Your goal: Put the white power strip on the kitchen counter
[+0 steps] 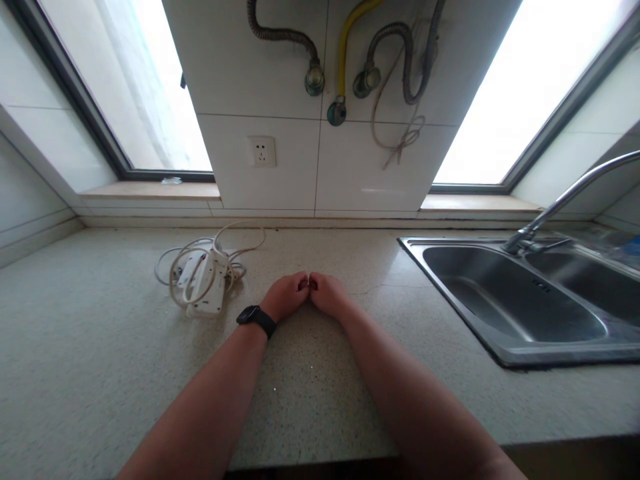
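- Head view: my left hand (pixel 286 295) and right hand (pixel 329 294) rest on the desk (pixel 320 400), both curled into loose fists, knuckles touching, holding nothing.
- The power strip (pixel 204 285) lies to the left, nearer my left hand, long axis pointing away from me, cord (pixel 235 248) coiled around it.
- No readable writing; watch (pixel 257 319) face dark.

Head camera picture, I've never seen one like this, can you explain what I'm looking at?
The camera sits on a person's head, looking forward and down, so you see their own two forearms. The left hand, with a black watch on its wrist, and the right hand rest as loose fists on a speckled counter, knuckles touching. Neither holds anything. Left of them lies a white power strip with coiled cord. To the right is a steel sink with a tap. Behind are hoses and a wall socket.
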The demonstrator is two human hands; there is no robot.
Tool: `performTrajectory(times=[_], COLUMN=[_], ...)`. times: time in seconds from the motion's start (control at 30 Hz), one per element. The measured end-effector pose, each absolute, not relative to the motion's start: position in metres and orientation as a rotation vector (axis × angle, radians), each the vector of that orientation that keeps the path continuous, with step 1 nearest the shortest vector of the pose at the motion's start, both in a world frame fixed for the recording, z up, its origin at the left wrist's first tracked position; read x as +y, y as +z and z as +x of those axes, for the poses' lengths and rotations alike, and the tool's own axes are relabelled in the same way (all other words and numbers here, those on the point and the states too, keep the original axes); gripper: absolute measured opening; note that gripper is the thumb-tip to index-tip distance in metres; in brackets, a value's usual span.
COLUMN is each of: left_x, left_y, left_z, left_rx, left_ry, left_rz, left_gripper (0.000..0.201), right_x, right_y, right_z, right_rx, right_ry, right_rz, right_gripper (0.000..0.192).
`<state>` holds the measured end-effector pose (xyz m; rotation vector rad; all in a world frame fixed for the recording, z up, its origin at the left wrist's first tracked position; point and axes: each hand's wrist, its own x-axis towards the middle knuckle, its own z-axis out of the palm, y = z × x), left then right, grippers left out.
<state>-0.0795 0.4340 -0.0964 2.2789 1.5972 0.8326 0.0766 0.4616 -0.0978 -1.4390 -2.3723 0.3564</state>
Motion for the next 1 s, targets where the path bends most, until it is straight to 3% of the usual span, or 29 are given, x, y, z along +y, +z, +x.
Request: performTrajectory(times=[1.0], left_x=[0.4325], left_y=[-0.0955], left_z=[-0.0779], left_rx=[1.629], left_ry=[0.8], left_rz=[2.288], left_gripper=[0.009], right_x=[0.4607], right_y=[-0.0966], right_z=[0.0761], right_rx=[-2.386], right_ry=[0.383], right_rz=[-1.434], right_gripper=[0.016])
